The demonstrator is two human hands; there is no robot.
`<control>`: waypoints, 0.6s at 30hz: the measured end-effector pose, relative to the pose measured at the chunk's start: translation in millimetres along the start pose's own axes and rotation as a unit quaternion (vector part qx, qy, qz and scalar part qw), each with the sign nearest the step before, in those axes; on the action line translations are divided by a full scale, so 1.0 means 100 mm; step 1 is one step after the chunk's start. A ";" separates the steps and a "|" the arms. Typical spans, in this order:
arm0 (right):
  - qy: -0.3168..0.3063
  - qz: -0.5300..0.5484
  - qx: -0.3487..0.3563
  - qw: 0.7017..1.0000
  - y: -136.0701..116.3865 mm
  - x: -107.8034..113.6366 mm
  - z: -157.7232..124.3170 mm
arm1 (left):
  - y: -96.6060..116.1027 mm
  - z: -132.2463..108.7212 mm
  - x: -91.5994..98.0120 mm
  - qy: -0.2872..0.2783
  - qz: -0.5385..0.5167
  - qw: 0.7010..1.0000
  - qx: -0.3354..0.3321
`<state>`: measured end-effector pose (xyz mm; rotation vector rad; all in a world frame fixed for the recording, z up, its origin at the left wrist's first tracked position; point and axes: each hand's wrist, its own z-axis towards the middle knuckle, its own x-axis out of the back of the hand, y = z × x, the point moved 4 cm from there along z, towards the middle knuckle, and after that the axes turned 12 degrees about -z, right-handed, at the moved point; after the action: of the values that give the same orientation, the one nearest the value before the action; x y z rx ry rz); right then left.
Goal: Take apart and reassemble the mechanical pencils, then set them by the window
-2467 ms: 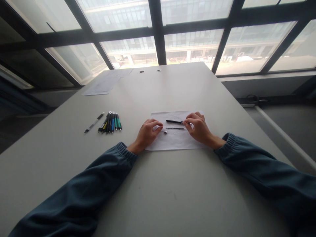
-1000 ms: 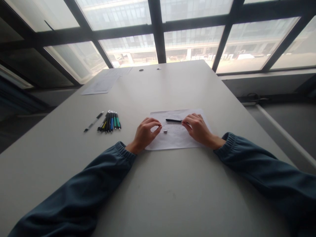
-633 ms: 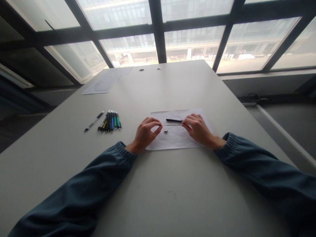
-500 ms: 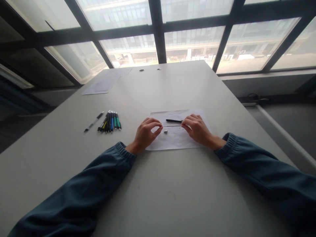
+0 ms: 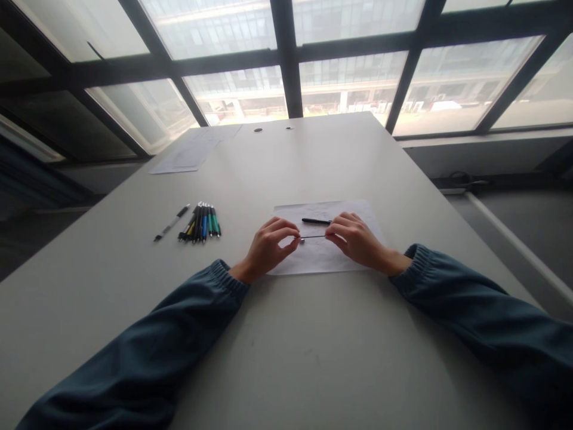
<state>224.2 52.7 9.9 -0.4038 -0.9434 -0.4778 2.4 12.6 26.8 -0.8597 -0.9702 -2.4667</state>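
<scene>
A thin dark pen refill (image 5: 312, 236) stretches level between my two hands above a white sheet of paper (image 5: 313, 263). My left hand (image 5: 271, 246) pinches its left end between thumb and fingertips. At the other end, the thumb and fingers of my right hand (image 5: 357, 240) are closed on it. Just below the refill, beside my left fingertips, lies a small shiny metal pen part (image 5: 302, 241). A black pen barrel (image 5: 315, 221) rests on the paper behind the refill, its right end partly hidden by my right fingers.
Left of my hands, several pens (image 5: 201, 222) with black, blue, green and yellow parts lie in a bunch. A single clear-and-black pen (image 5: 172, 223) lies apart from them. Further back are paper sheets (image 5: 181, 156) on the white table (image 5: 286, 334). Windows stand behind.
Both hands have come slightly nearer to me with the refill, which now sits almost over the small metal part. The gap between the hands is a little narrower. The black barrel stays in place.
</scene>
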 end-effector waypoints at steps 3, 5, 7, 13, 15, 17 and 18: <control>0.001 0.021 0.021 1.000 -0.01 -0.01 -0.01 | 0.02 0.01 -0.01 -0.015 -0.011 1.000 -0.005; 0.003 0.034 0.025 0.999 -0.02 -0.01 -0.01 | 0.03 0.01 -0.01 -0.020 -0.016 1.000 -0.001; 0.006 0.040 0.020 0.999 -0.02 -0.01 -0.01 | 0.02 0.01 -0.01 -0.019 -0.021 1.000 0.002; 0.011 0.039 0.008 0.999 -0.02 0.00 0.00 | 0.03 0.01 -0.01 -0.009 -0.030 1.000 0.004; 0.010 0.039 0.006 0.999 -0.01 -0.01 0.00 | 0.02 0.01 0.00 0.004 -0.028 1.000 0.013; 0.013 0.036 -0.009 0.999 0.01 -0.01 0.00 | 0.01 0.00 0.02 0.031 -0.021 0.999 0.033; 0.018 0.033 -0.023 0.999 0.03 -0.02 -0.01 | -0.01 0.00 0.03 0.047 -0.015 0.998 0.045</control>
<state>225.3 54.8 8.0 -0.4652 -0.8820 -0.4456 -0.5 13.1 28.7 -0.6998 -1.0578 -2.4440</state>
